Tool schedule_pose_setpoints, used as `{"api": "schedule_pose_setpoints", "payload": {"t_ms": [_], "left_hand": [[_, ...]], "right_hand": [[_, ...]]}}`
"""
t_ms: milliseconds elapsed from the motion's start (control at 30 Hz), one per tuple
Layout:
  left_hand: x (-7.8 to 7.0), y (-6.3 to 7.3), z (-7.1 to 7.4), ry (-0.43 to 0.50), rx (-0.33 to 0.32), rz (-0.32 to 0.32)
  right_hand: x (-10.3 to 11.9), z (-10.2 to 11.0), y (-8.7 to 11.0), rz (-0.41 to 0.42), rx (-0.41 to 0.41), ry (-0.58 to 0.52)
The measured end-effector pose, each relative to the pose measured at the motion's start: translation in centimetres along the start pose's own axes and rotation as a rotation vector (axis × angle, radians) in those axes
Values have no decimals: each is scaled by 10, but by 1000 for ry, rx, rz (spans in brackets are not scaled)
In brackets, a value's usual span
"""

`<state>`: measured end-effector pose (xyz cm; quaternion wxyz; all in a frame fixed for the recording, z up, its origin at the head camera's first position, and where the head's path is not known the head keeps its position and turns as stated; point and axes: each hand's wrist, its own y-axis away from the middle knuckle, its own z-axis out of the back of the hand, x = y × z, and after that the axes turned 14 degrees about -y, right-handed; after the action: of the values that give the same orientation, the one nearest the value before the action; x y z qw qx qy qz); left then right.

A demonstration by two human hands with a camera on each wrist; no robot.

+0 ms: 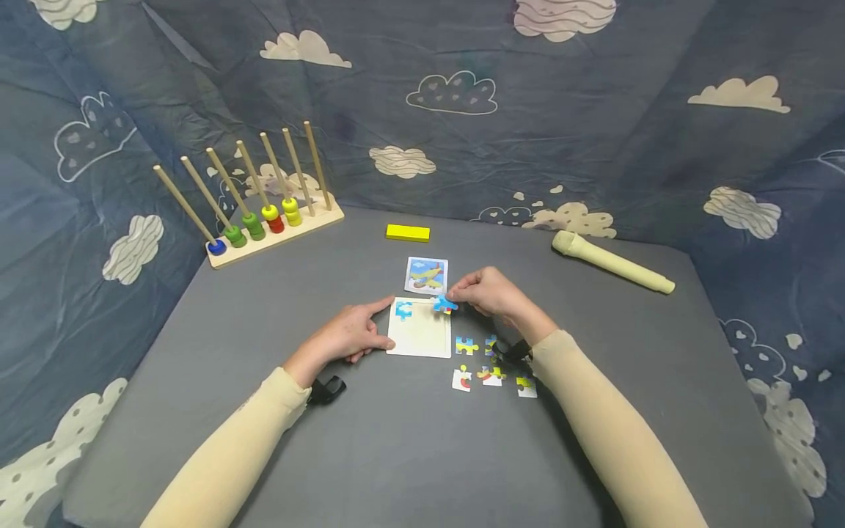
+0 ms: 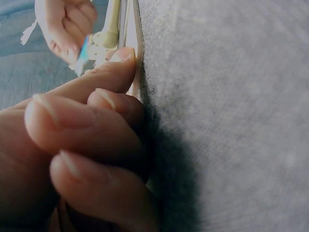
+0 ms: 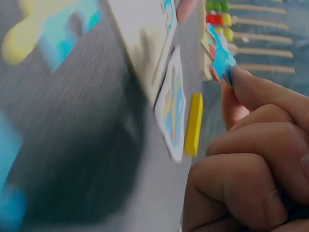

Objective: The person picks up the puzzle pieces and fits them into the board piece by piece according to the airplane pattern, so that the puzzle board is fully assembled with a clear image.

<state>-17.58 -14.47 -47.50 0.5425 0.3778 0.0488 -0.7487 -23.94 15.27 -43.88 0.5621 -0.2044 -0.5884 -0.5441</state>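
In the head view a pale square puzzle tray (image 1: 419,330) lies mid-table, with one blue-and-white puzzle piece (image 1: 403,311) in its upper left corner. My left hand (image 1: 346,334) is at the tray's left side, index finger stretched to the upper corner and thumb touching the lower one; its other fingers are bent. My right hand (image 1: 491,293) pinches a blue puzzle piece (image 3: 221,55) between thumb and index finger, above the tray's upper right corner. Several loose puzzle pieces (image 1: 466,345) lie right of the tray. A picture card (image 1: 427,276) with a yellow plane lies just beyond it.
A wooden abacus (image 1: 277,235) with upright pegs and coloured beads stands at the back left. Behind the card lies a yellow block (image 1: 408,233). A cream microphone-shaped object (image 1: 614,262) rests at the back right. Cloud-patterned fabric (image 1: 455,147) hangs around the table.
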Motion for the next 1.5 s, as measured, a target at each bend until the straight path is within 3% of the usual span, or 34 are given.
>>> {"api": "schedule_pose_setpoints", "payload": {"t_ms": [300,567,833,1033,1233,1500], "left_hand": [[-1,-4,0,2,20,17],[-2,-4,1,0,23,25],[-2,-5,1,-7,26,29],[-2,-4,1,-9,27,31],[-3,-4,1,-8,30,34],[-4,-3,1,-21,28,46]], "right_hand": [[9,-35,-30,13,16,155],[11,-43,-39,43,-36,329],[10,-47,-41,77,-66,376],[6,-49,-35,149,-97,405],[-2,-52,-16,285,-104,577],[-12,-53,-6,303,-132,618]]}}
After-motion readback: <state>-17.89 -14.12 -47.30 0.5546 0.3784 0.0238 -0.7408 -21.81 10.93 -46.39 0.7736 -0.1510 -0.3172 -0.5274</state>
